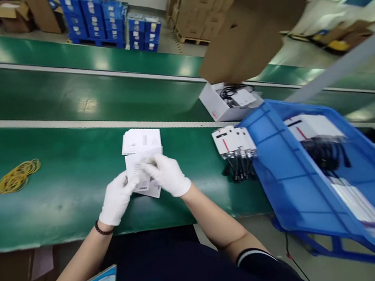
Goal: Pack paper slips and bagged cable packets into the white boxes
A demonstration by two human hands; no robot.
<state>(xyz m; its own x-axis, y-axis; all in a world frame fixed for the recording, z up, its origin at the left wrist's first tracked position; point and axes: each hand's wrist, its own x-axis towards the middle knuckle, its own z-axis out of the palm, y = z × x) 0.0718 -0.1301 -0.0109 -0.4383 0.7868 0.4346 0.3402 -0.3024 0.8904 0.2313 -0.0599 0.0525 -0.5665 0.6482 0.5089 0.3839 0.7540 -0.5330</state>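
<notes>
Both my hands wear white gloves. My left hand (117, 198) closes on the lower left edge of a small white printed leaflet (134, 165), thumb over its face. My right hand (169, 175) has its fingers pinched together at the right side of the same leaflet; what exactly sits between the fingertips is partly hidden. A stack of white leaflets (142, 140) lies just beyond. Another white printed paper (153, 190) shows beneath the held leaflet, tilted, close to the green bench top (76, 194).
Yellow rubber bands (18, 176) lie at the left. To the right are white-carded packs with black cables (234, 145), a blue crate (275, 184) holding similar packs, and a white box with cables (217, 103). A brown cardboard flap (249, 32) overhangs that box.
</notes>
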